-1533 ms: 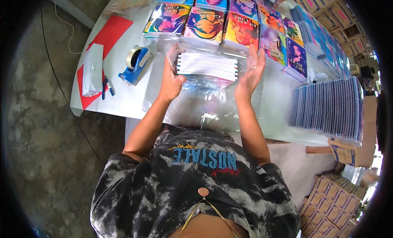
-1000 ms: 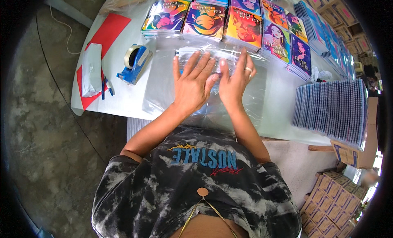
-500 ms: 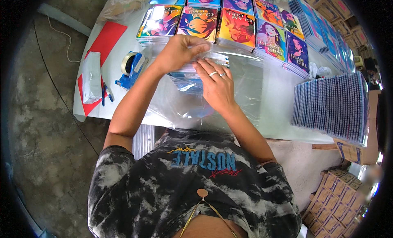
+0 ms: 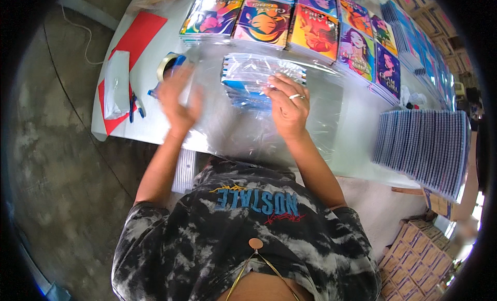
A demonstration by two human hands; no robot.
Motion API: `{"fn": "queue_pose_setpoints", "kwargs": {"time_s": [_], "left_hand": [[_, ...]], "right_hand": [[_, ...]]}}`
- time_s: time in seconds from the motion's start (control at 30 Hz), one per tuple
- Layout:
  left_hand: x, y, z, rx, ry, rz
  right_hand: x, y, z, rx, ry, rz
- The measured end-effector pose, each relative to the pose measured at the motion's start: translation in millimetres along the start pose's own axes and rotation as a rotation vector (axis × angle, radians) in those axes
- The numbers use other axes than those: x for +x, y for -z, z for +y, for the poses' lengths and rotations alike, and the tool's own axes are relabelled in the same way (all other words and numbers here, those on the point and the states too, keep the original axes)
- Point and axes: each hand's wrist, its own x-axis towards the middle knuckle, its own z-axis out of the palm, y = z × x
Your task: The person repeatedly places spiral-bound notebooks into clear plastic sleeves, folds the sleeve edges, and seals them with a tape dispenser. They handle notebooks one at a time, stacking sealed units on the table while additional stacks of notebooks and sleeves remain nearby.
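A bundle of spiral notebooks [image 4: 240,73] lies on the table in front of me, inside clear plastic wrap [image 4: 248,126] that spreads loosely toward me and to the right. My right hand [image 4: 290,107] is at the bundle's right end, fingers bent and pressed together on the plastic; a ring shows on one finger. Off to the left, my left hand [image 4: 178,107] is blurred by motion, its thumb apart from the fingers and nothing visible in it. It partly covers a blue tape dispenser [image 4: 178,60] with a roll of clear tape [image 4: 164,68].
Stacks of colourful notebooks [image 4: 261,22] line the far side. A long row of spiral notebooks [image 4: 419,145] stands at the right. On the left lie red sheets [image 4: 140,34], a white wrapped packet [image 4: 117,83] and a blue cutter [image 4: 132,108]. Cartons [image 4: 417,254] sit at the lower right.
My left hand has let go of the plastic on the bundle and moved left to the tape dispenser. My right hand stays on the wrapped bundle. The view has shifted slightly.
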Motion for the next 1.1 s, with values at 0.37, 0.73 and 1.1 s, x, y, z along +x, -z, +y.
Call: {"fn": "queue_pose_setpoints", "kwargs": {"time_s": [0.37,0.73,1.1], "left_hand": [[-53,46,-141,-0.347,1.336,-0.462],[-107,68,-132,-0.97,1.306,-0.452],[21,-17,98,-1.0,1.164,-0.339]], "right_hand": [[-3,-3,0,-0.064,0.002,-0.032],[-3,-8,0,-0.077,0.039,-0.013],[-5,-4,0,-0.056,0.013,-0.073]]}}
